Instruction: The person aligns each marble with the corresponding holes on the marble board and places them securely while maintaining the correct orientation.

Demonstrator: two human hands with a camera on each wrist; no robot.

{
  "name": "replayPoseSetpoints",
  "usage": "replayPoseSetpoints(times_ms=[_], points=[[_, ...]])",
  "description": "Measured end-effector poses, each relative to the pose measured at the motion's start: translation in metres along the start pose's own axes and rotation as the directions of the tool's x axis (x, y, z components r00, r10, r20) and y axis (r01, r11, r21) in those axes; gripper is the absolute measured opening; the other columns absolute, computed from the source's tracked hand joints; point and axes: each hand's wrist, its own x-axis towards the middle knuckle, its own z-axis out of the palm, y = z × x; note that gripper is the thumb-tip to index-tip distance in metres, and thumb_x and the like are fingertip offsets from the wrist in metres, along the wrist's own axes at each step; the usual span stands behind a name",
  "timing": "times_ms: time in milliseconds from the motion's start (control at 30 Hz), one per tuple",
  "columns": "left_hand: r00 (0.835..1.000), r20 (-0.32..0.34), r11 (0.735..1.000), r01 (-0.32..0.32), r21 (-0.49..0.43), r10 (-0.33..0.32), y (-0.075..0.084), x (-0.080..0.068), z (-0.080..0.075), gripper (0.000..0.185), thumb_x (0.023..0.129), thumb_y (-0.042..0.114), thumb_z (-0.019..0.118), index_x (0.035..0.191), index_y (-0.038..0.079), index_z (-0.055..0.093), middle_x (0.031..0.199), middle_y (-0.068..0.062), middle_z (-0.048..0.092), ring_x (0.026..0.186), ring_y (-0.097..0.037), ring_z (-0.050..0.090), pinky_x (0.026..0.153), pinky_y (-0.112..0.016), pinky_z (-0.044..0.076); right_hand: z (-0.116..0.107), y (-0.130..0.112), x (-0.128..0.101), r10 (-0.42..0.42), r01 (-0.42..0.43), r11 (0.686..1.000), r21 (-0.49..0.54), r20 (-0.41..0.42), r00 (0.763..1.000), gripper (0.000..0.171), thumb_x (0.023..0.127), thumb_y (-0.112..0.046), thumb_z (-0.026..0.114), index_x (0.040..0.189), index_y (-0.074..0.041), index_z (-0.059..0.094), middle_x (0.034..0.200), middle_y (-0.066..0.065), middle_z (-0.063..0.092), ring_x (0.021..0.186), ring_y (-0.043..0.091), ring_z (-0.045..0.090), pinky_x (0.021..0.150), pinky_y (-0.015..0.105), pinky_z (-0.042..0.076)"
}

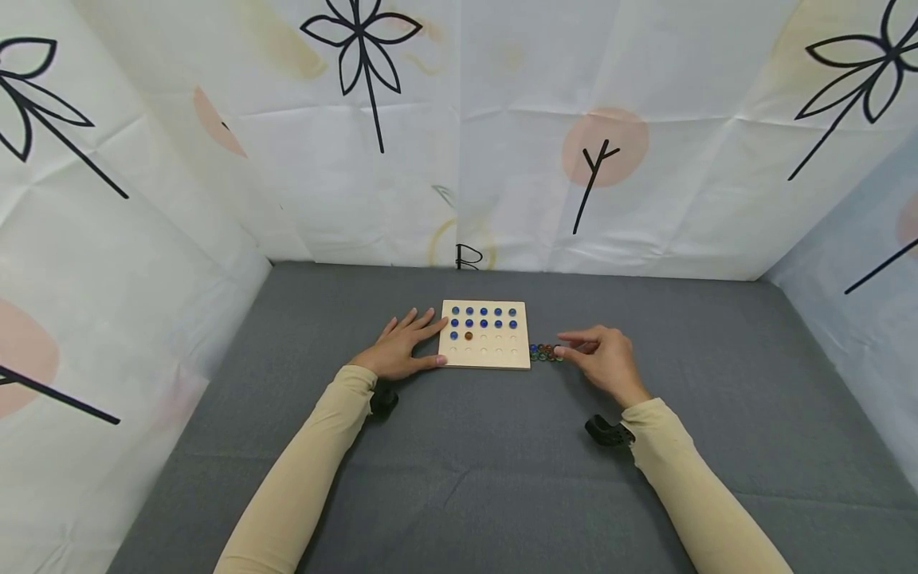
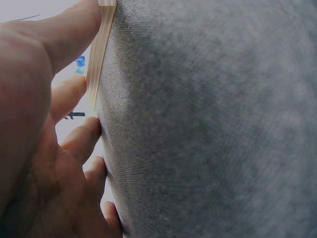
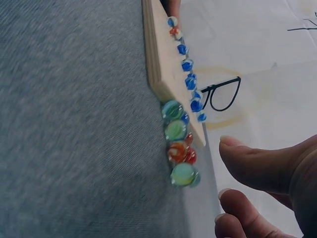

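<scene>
A pale wooden board [image 1: 484,360] with rows of round hollows lies flat on the grey cloth. Blue marbles [image 1: 484,312] fill its two far rows; the row nearer me has a blue marble [image 1: 454,336] and an orange-brown marble [image 1: 468,336] at its left. My left hand [image 1: 398,351] is spread at the board's left side, thumb and index finger touching its edge. Against the right edge sits a cluster of loose marbles [image 3: 176,130], green, blue and red-orange. Just right of them is my right hand [image 1: 601,357], its thumb and fingers apart, with nothing seen between them.
Grey cloth [image 1: 459,470] covers the table around the board. White curtains [image 1: 502,183] printed with plants and pink circles hang behind and on both sides. A dark wrist device [image 1: 608,431] is on the right wrist, another [image 1: 384,401] on the left.
</scene>
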Motion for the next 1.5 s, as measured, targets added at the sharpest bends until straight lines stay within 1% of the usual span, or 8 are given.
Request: replayPoseSetpoints(times_ms=[133, 267, 533, 700, 933, 1200, 1500], points=[[1.0, -0.002, 1.0, -0.002, -0.003, 0.002, 0.001, -0.001, -0.001, 0.08, 0.099, 0.051, 0.063, 0.163, 0.022, 0.026, 0.169, -0.011, 0.014, 0.155, -0.036, 0.002, 0.123, -0.057, -0.002, 0.0, 0.005, -0.002, 0.006, -0.006, 1.0, -0.001, 0.024, 1.0, 0.023, 0.086, -0.014, 0.084, 0.107, -0.004, 0.081, 0.094, 0.016, 0.068, 0.072, 0.024, 0.061, 0.056, 0.033, 0.047], [1.0, -0.003, 1.0, -0.001, 0.001, 0.001, 0.002, -0.001, -0.001, 0.079, 0.099, 0.051, 0.062, 0.163, 0.022, 0.026, 0.169, -0.011, 0.014, 0.155, -0.036, 0.002, 0.123, -0.057, -0.001, 0.001, 0.01, -0.003, 0.006, -0.005, 1.0, -0.012, 0.043, 0.999, 0.022, 0.085, -0.013, 0.084, 0.105, -0.005, 0.081, 0.092, 0.014, 0.068, 0.071, 0.022, 0.059, 0.056, 0.033, 0.046], [1.0, 0.0, 1.0, 0.011, 0.002, -0.011, 0.004, -0.001, -0.003, 0.078, 0.099, 0.05, 0.062, 0.163, 0.021, 0.027, 0.169, -0.011, 0.015, 0.155, -0.036, 0.002, 0.123, -0.057, -0.001, 0.0, 0.018, -0.002, 0.009, -0.007, 1.0, -0.03, 0.084, 0.996, 0.021, 0.084, -0.013, 0.085, 0.104, -0.006, 0.082, 0.095, 0.014, 0.07, 0.074, 0.023, 0.063, 0.059, 0.035, 0.049], [1.0, -0.001, 1.0, 0.007, 0.001, -0.007, 0.003, -0.002, -0.002, 0.079, 0.099, 0.05, 0.062, 0.163, 0.021, 0.027, 0.169, -0.011, 0.015, 0.155, -0.036, 0.002, 0.123, -0.057, -0.001, -0.001, 0.021, -0.001, 0.003, 0.0, 1.0, -0.031, 0.103, 0.995, 0.022, 0.084, -0.013, 0.085, 0.105, -0.005, 0.082, 0.098, 0.014, 0.071, 0.076, 0.024, 0.064, 0.061, 0.036, 0.05], [1.0, 0.001, 1.0, 0.014, -0.003, -0.014, 0.002, 0.0, -0.001, 0.08, 0.099, 0.052, 0.062, 0.163, 0.023, 0.025, 0.169, -0.009, 0.013, 0.155, -0.034, 0.001, 0.124, -0.056, -0.002, -0.001, 0.021, 0.0, 0.012, -0.009, 0.999, -0.031, 0.119, 0.993, 0.022, 0.085, -0.013, 0.085, 0.105, -0.006, 0.082, 0.097, 0.013, 0.071, 0.076, 0.022, 0.061, 0.061, 0.034, 0.048], [1.0, 0.003, 1.0, 0.026, 0.0, -0.026, 0.001, 0.002, 0.001, 0.08, 0.098, 0.053, 0.063, 0.163, 0.025, 0.025, 0.169, -0.008, 0.013, 0.156, -0.033, 0.0, 0.124, -0.055, -0.003, 0.002, 0.021, 0.002, 0.032, -0.027, 0.999, -0.04, 0.132, 0.991, 0.022, 0.085, -0.014, 0.084, 0.105, -0.006, 0.081, 0.092, 0.012, 0.073, 0.07, 0.018, 0.058, 0.057, 0.033, 0.045], [0.999, 0.006, 0.999, 0.032, 0.007, -0.032, 0.001, 0.003, 0.001, 0.08, 0.099, 0.053, 0.062, 0.163, 0.026, 0.024, 0.169, -0.007, 0.012, 0.156, -0.032, 0.0, 0.124, -0.055, -0.003, 0.005, 0.021, 0.003, 0.028, -0.022, 0.999, -0.047, 0.121, 0.992, 0.022, 0.084, -0.012, 0.085, 0.105, -0.006, 0.082, 0.092, 0.012, 0.075, 0.071, 0.019, 0.061, 0.058, 0.034, 0.048]])
